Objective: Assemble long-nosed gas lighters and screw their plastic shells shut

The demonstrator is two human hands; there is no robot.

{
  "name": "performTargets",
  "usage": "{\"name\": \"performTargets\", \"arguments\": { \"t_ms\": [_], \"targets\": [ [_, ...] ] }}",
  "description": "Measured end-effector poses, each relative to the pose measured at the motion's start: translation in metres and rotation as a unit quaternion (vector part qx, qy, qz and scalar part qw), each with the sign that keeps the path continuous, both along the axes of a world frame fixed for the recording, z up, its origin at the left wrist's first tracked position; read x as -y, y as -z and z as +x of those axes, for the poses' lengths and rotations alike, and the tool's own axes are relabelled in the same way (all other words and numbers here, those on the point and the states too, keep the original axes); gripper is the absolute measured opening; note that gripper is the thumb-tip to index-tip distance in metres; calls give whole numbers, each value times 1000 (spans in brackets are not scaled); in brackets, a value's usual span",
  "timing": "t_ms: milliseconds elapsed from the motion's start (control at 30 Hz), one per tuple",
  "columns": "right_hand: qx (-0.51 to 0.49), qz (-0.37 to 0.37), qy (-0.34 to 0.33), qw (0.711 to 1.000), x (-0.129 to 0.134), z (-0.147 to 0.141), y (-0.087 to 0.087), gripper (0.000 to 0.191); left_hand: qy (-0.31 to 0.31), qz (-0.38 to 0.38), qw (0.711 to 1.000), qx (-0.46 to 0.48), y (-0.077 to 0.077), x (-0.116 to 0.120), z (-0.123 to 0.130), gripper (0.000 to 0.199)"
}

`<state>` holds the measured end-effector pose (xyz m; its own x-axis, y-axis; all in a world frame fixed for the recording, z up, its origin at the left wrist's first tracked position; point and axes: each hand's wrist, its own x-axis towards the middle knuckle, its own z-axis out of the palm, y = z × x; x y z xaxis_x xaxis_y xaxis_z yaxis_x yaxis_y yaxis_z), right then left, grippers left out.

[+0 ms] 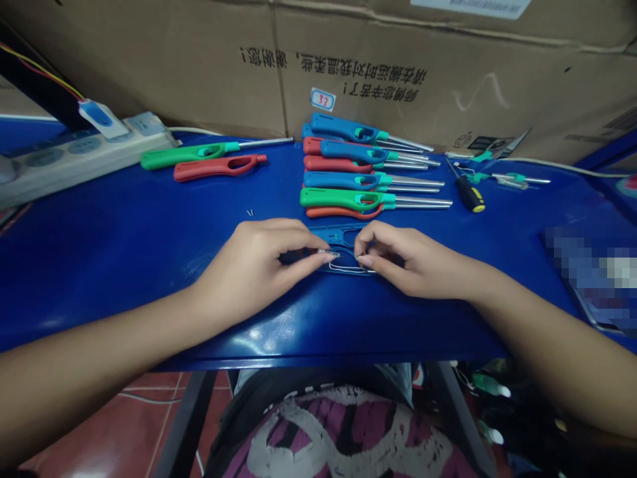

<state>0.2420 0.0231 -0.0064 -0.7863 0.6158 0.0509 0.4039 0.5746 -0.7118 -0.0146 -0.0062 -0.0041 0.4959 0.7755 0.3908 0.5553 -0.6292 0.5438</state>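
Observation:
In the middle of the blue table, an opened blue lighter casing (326, 234) lies in halves under my fingertips. My left hand (271, 255) pinches a small pale part at the end of a thin white wire (343, 268). The wire loops over the lower half of the casing towards my right side. My right hand (398, 257) has thumb and forefinger pressed together by the wire's other end, near the casing's oval trigger opening. Fingers hide the exact grip there. Just beyond my hands, a green stick lighter (333, 197) lies in a stack.
Several blue and red lighters are stacked behind the casing. A green lighter (184, 155) and red casing (213, 168) lie left, near a power strip (74, 156). Tiny screws (250, 213) lie left; a screwdriver (469, 192) and loose lighter parts (512, 179) right. Cardboard (199, 73) stands behind.

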Motion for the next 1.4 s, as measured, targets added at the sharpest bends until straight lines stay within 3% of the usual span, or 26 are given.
{"name": "performTargets", "arguments": {
  "t_ms": [267,567,800,1167,1400],
  "targets": [
    [22,71,-47,996,0,-3,2,15,8,25,993,-117,8,-8,-6,19],
    [38,102,-42,993,1,-3,5,14,7,29,982,-185,11,-6,-5,24],
    [51,96,-30,994,2,-3,5,12,-22,25,981,-193,8,-1,-3,25],
    [50,100,-28,993,3,-4,7,13,-9,45,964,-260,6,3,-1,29],
    [43,92,-28,994,4,-4,5,10,-1,66,931,-359,-3,12,9,34]
  ]
}}
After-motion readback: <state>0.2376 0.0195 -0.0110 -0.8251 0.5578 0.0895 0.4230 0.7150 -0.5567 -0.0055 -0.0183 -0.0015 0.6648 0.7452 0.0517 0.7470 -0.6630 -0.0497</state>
